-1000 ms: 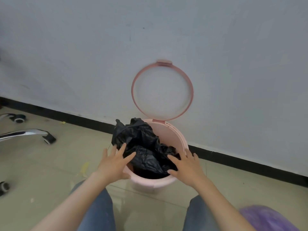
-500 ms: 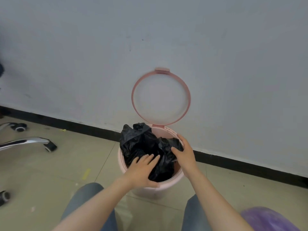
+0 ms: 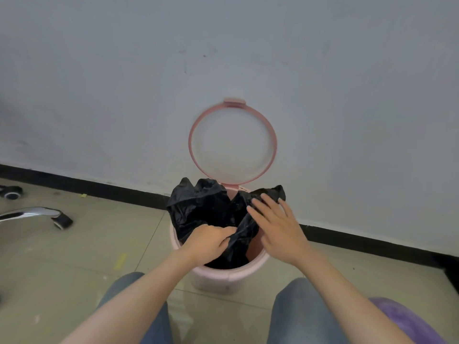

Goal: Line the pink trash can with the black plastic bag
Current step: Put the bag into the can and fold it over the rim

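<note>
Meanwhile left hand (image 3: 210, 240) grip pinches black plastic bag (image 3: 198, 207), right hand (image 3: 278, 227) spread wide, hinged ring (image 3: 232, 142) behind

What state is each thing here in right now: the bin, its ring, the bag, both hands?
Pink bin: upright, open.
Ring lid: flipped up against the wall.
Black bag: crumpled, partly inside, not yet over the rim.
Left hand: fingers pinching a bag fold.
Right hand: open, fingers spread on the bag.
</note>
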The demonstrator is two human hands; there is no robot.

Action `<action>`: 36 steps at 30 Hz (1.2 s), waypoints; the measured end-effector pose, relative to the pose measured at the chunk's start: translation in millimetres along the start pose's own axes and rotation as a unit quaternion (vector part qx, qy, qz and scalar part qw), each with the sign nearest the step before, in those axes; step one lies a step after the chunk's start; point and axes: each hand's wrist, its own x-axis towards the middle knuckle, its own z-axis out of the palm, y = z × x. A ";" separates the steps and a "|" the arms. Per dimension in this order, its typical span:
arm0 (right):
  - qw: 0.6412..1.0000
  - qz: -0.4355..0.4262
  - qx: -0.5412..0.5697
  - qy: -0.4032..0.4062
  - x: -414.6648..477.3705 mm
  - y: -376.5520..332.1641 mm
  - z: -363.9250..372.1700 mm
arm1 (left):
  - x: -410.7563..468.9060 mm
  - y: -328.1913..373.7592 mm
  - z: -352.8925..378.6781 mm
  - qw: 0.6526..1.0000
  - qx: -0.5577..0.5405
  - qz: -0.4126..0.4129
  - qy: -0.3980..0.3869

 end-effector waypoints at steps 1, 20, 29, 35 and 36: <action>0.998 -0.026 -0.028 -0.045 -3.1 0.5 3.8 | -0.2 0.8 -0.8 1.000 -0.003 0.012 -0.003; 0.984 0.065 -0.034 -0.160 -46.7 33.5 45.5 | -31.6 -2.5 50.0 0.966 0.200 0.153 0.054; 0.999 -0.022 0.045 -0.013 -60.4 6.1 55.0 | -54.3 11.6 65.8 0.964 0.074 0.141 0.213; 0.995 -0.081 0.051 0.017 -69.7 15.5 62.3 | -65.5 21.3 71.1 0.989 0.079 0.076 0.103; 0.995 -0.081 0.055 0.010 -70.9 16.6 63.5 | -61.4 24.3 69.0 0.988 0.066 0.062 0.126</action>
